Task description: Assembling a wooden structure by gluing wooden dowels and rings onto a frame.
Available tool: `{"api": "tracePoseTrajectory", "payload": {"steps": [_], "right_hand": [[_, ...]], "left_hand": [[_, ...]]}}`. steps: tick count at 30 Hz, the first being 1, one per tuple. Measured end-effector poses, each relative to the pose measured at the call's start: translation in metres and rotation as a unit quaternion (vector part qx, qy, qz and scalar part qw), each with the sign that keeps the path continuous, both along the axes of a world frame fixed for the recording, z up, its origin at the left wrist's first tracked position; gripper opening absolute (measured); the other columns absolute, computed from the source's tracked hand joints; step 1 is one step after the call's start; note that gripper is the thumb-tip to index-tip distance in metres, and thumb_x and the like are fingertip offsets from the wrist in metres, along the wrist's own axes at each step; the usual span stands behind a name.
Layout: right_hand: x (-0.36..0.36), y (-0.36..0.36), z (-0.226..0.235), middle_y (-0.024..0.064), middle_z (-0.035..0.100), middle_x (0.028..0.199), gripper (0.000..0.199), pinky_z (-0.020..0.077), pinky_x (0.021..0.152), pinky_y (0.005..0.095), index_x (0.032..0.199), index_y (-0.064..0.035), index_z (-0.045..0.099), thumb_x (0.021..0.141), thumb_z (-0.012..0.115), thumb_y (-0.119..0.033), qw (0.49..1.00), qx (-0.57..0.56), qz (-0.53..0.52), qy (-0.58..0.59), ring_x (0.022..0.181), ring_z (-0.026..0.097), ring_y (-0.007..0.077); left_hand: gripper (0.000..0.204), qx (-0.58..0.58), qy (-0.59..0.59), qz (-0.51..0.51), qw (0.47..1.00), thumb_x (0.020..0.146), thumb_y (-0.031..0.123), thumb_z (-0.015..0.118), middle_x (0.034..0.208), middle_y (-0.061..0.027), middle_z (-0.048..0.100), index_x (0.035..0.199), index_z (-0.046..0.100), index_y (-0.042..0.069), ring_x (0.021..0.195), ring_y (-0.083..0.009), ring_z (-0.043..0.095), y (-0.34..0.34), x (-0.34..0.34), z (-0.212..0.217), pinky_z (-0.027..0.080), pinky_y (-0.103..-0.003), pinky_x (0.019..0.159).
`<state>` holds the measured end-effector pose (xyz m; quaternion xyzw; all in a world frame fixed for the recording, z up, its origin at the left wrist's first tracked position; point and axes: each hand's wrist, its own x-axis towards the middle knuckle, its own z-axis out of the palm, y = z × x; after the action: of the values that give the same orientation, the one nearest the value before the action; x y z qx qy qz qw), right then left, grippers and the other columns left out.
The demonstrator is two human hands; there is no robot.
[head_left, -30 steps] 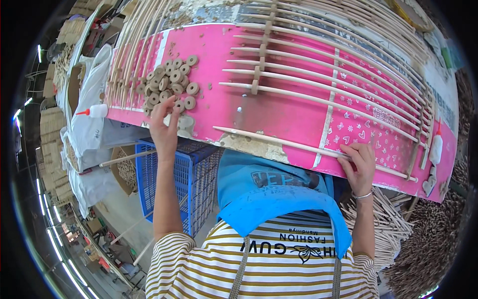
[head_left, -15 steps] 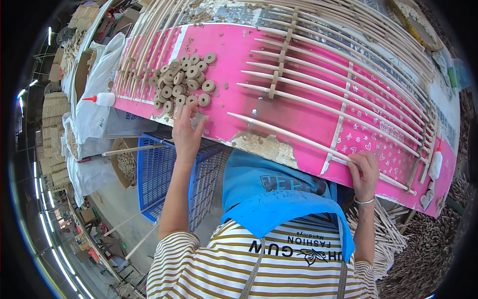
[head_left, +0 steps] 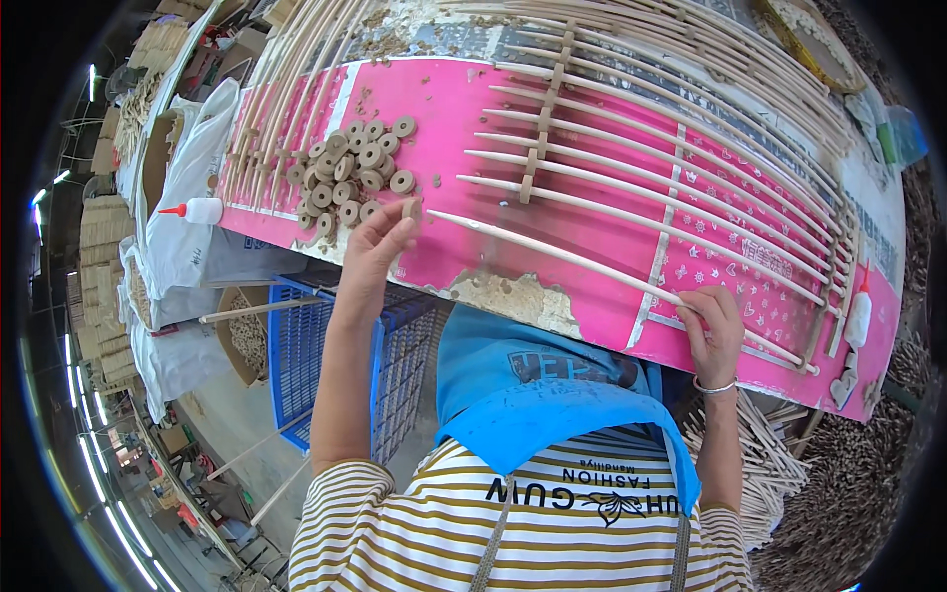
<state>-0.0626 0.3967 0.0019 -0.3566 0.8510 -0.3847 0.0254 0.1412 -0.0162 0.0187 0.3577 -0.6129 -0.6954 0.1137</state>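
Between the thumb and fingers of my left hand (head_left: pixel 378 255) is a small wooden ring (head_left: pixel 411 209), held on edge just left of a stick's tapered tip. My right hand (head_left: pixel 712 331) grips that pale wooden stick (head_left: pixel 552 250) near its right part; the stick lies slantwise over the pink board (head_left: pixel 592 286). A heap of wooden rings (head_left: pixel 345 168) with centre holes sits beyond my left hand. Past the held stick, several similar tapered sticks (head_left: pixel 592 202) lie side by side, with wooden rings (head_left: pixel 528 187) on them near their left ends.
More ringed sticks (head_left: pixel 286 128) lie at the far left. A white glue bottle with red tip (head_left: pixel 204 211) lies at the left edge, and another glue bottle (head_left: pixel 858 318) at the right. A blue plastic crate (head_left: pixel 306 340) stands below the table. Loose sticks (head_left: pixel 755 474) are piled at lower right.
My left hand has taken a ring from the heap and moved right, toward the stick's tip. My right hand keeps hold of the stick, which has shifted slightly left.
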Motion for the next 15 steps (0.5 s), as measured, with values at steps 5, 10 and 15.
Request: {"api": "tracePoseTrajectory", "payload": {"steps": [5, 10, 15], "right_hand": [[-0.003, 0.001, 0.001, 0.0113, 0.067, 0.092, 0.017, 0.0517, 0.07, 0.0371, 0.099, -0.0027, 0.075, 0.083, 0.08, -0.002, 1.0, 0.004, 0.018, 0.004, 0.083, 0.067, 0.0274], [-0.004, 0.005, -0.001, 0.0111, 0.068, 0.091, 0.018, 0.0516, 0.069, 0.0378, 0.1, -0.0027, 0.075, 0.082, 0.081, -0.003, 0.999, -0.001, 0.042, 0.03, 0.083, 0.067, 0.0275], [-0.004, -0.001, 0.004, 0.0107, 0.068, 0.091, 0.019, 0.0516, 0.07, 0.0388, 0.099, -0.0028, 0.074, 0.082, 0.081, -0.004, 0.999, 0.0, 0.031, 0.019, 0.083, 0.067, 0.028]], "left_hand": [[0.035, 0.059, 0.009, 0.006, 0.998, 0.103, 0.022, 0.072, 0.111, -0.001, 0.072, 0.132, 0.068, 0.002, 0.099, -0.0089, 0.066, 0.005, 0.001, -0.009, 0.052, -0.026, 0.089], [0.034, 0.095, 0.031, 0.007, 0.995, 0.101, 0.021, 0.074, 0.11, -0.0023, 0.072, 0.128, 0.069, 0.001, 0.098, -0.0097, 0.067, 0.005, -0.003, -0.016, 0.054, -0.027, 0.088], [0.032, 0.122, 0.021, -0.019, 0.992, 0.1, 0.023, 0.076, 0.109, -0.0033, 0.072, 0.123, 0.07, 0.001, 0.097, -0.0101, 0.066, 0.026, -0.01, -0.012, 0.054, -0.027, 0.087]]}}
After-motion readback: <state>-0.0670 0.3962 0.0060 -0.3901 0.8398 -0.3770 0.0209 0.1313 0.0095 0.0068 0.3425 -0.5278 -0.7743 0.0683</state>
